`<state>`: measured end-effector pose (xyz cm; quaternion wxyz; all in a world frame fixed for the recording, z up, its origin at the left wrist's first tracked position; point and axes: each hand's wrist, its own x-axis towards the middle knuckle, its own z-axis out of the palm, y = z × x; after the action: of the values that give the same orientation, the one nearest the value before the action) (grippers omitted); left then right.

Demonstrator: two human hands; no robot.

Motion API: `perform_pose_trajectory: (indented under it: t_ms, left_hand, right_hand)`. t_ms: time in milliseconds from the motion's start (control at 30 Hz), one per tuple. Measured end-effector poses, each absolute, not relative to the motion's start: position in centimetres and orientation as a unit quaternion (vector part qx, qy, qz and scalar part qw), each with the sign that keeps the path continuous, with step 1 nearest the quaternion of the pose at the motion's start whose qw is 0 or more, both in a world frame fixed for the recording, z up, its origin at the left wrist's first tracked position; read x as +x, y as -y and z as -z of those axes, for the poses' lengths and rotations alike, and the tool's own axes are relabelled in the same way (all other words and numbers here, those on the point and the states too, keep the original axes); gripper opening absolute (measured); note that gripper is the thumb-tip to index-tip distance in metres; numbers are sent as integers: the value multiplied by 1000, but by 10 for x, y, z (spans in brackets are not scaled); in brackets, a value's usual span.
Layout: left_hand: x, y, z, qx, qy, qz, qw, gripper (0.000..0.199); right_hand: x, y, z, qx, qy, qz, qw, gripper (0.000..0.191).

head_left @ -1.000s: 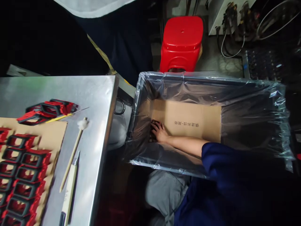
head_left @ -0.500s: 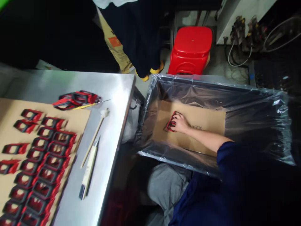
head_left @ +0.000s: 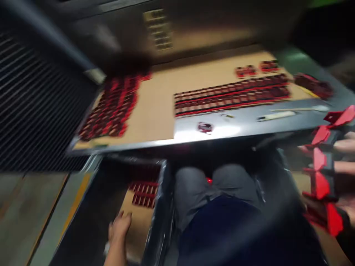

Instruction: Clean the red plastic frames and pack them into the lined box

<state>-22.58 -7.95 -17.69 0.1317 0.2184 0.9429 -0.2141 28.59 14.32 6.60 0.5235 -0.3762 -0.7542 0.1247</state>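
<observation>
My right hand (head_left: 345,173), at the right edge, is closed around several red and black parts (head_left: 320,166) stacked in a column. My left hand (head_left: 120,225) reaches into the left bin, over cardboard (head_left: 141,221), with fingers apart and nothing visible in them. Just beyond it, two short rows of red and black parts (head_left: 144,194) lie in that bin. On the table, long rows of similar parts (head_left: 233,94) stand at the centre right, and a dense group (head_left: 111,107) is at the left. One single part (head_left: 205,128) lies near the front edge.
A metal table (head_left: 244,127) with cardboard sheets spans the middle. A knife (head_left: 277,116) and a thin stick (head_left: 294,109) lie on its right side. The plastic-lined left bin (head_left: 162,207) flanks my legs (head_left: 191,192). A ribbed dark panel (head_left: 36,99) stands at the left.
The view has swung left, showing the whole table and the left bin. A hand earlier touched a part in the lined bin; now my right hand holds several parts raised at the right.
</observation>
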Motion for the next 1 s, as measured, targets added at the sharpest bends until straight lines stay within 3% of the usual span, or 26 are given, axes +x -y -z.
perform_pose_trajectory:
  t_ms: [100, 167, 300, 433, 600, 700, 800, 1000]
  left_hand:
    - [-241, 205, 190, 65, -965, 150, 203, 38]
    - [-237, 253, 212, -2, -964, 99, 245, 39]
    - [-226, 290, 256, -53, -953, -4, 297, 37]
    - [-227, 299, 279, -68, -944, -69, 316, 32]
    - [-228, 304, 291, -78, -938, -84, 328, 32]
    - [-221, 302, 294, -65, -940, -81, 326, 33]
    - [-215, 300, 293, -53, -943, -76, 321, 35]
    - [-222, 300, 280, -43, -940, -78, 331, 39]
  right_hand:
    - [142, -134, -82, -103, 902, -223, 356, 43]
    - [39, -114, -66, 95, 932, -271, 222, 44]
    - [-128, -45, 19, 296, 922, -249, -5, 46]
    - [-207, 38, 120, 420, 880, -102, -195, 48]
    - [-209, 116, 207, 457, 849, -58, -260, 42]
    - [-194, 134, 240, 441, 853, -60, -274, 29]
    - [-183, 135, 258, 421, 864, -64, -269, 21]
    - [-178, 134, 261, 437, 862, -77, -244, 28]
